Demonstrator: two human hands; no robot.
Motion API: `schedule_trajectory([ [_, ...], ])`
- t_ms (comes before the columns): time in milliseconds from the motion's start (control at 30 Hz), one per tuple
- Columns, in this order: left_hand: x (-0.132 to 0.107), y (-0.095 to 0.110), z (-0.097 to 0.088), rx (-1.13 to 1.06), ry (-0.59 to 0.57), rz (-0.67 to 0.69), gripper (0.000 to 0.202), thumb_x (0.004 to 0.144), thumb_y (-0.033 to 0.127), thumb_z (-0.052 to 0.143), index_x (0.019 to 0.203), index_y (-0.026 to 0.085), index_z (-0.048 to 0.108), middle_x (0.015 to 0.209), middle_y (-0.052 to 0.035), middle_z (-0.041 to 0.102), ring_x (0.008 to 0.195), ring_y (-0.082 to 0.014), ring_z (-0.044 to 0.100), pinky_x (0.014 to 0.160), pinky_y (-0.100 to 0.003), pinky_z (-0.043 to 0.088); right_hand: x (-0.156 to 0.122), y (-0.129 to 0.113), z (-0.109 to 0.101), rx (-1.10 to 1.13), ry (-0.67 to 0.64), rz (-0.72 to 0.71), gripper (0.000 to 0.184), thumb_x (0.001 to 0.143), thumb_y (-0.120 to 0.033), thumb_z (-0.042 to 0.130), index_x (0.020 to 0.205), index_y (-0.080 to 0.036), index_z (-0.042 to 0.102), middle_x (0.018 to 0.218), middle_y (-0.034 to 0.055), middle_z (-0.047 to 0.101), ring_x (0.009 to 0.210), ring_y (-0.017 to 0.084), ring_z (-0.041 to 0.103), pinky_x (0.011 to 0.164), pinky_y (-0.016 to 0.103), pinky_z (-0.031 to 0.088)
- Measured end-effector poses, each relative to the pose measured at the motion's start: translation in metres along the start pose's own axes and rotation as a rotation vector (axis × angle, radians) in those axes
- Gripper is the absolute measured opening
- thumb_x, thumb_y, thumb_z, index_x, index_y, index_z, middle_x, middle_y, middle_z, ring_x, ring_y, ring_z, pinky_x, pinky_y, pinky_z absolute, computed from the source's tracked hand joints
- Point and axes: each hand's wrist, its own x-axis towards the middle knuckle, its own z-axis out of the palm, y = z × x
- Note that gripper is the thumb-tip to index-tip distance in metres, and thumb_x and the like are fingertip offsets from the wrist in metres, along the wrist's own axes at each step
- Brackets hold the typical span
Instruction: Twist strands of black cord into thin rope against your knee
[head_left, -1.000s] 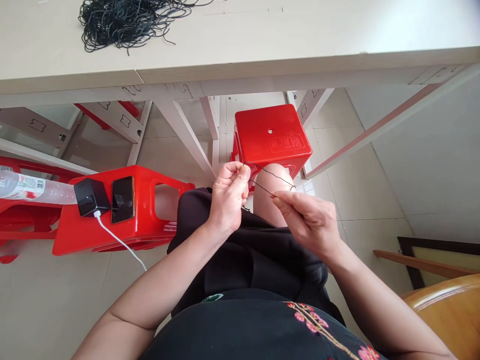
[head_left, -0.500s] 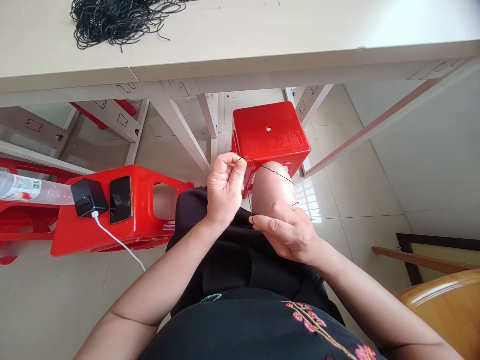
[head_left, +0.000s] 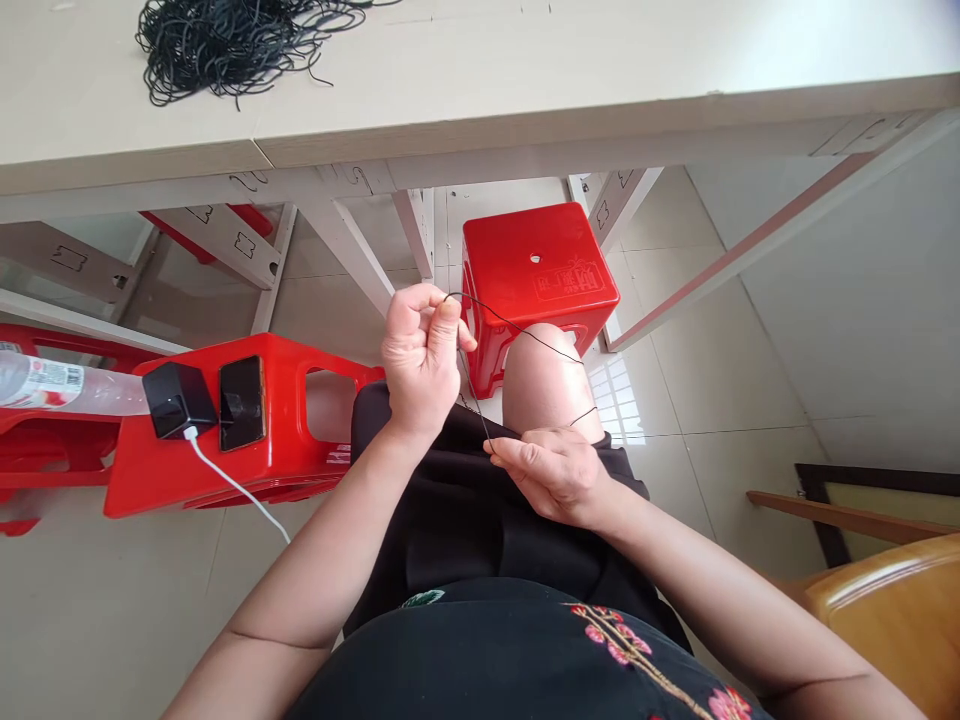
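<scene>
Two strands of thin black cord run from your hands, which stand apart with only the cord between them. Your left hand is raised above your lap, its fingertips pinched on the cord. From that pinch, one strand arcs right across the top of your bare knee, and a short length shows again just beyond your right hand. The other strand drops from your left hand to the thumb and fingers of your right hand, which seem pinched on it just above your black skirt; the thin line makes the exact grip hard to tell. Your right hand rests low, near the knee and touching the skirt. A loose heap of black cord lies well away on the cream table, at its far left. Under the table stands an upright red plastic stool, just beyond your knee. To your left, a second red plastic stool lies on its side, carrying a black phone and, just beside it, a black charger block with a white cable trailing down. A clear plastic bottle lies with its end near that block. A wooden chair curves in at lower right.
</scene>
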Motion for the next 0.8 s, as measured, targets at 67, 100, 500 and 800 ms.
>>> schedule_trajectory([
  [67, 0.003, 0.0, -0.002, -0.013, 0.001, -0.027, 0.021, 0.081, 0.042, 0.059, 0.08, 0.024, 0.048, 0.056, 0.0074, 0.047, 0.04, -0.0046, 0.046, 0.038, -0.018, 0.035, -0.003, 0.003, 0.004, 0.037, 0.029, 0.032, 0.019, 0.084, -0.01, 0.053, 0.101, -0.012, 0.061, 0.061, 0.0008, 0.065, 0.051, 0.01, 0.061, 0.049, 0.02, 0.052],
  [100, 0.004, 0.0, -0.004, -0.013, -0.001, -0.038, 0.021, 0.081, 0.042, 0.059, 0.08, 0.024, 0.048, 0.056, 0.0077, 0.046, 0.038, -0.004, 0.044, 0.036, -0.018, 0.033, -0.005, 0.004, 0.004, 0.057, 0.051, 0.047, 0.021, 0.084, -0.008, 0.054, 0.103, -0.013, 0.06, 0.066, 0.0019, 0.068, 0.055, 0.011, 0.064, 0.052, 0.02, 0.054],
  [500, 0.011, 0.012, -0.009, 0.007, 0.024, -0.252, 0.03, 0.078, 0.051, 0.058, 0.084, 0.025, 0.045, 0.052, 0.0082, 0.044, 0.042, -0.005, 0.049, 0.041, -0.017, 0.035, 0.004, 0.008, -0.034, -0.004, 0.194, 0.189, 0.025, 0.08, -0.008, 0.059, 0.098, -0.024, 0.067, 0.074, -0.0015, 0.074, 0.064, 0.011, 0.07, 0.06, 0.016, 0.057],
  [800, 0.003, 0.02, 0.001, -0.085, 0.011, -0.573, 0.029, 0.078, 0.047, 0.061, 0.083, 0.024, 0.043, 0.048, 0.0078, 0.051, 0.043, -0.0091, 0.057, 0.035, -0.015, 0.033, -0.012, 0.023, -0.045, -0.034, 0.131, 0.364, 0.015, 0.083, -0.016, 0.057, 0.09, -0.022, 0.069, 0.073, 0.0006, 0.073, 0.066, 0.015, 0.07, 0.055, 0.021, 0.055],
])
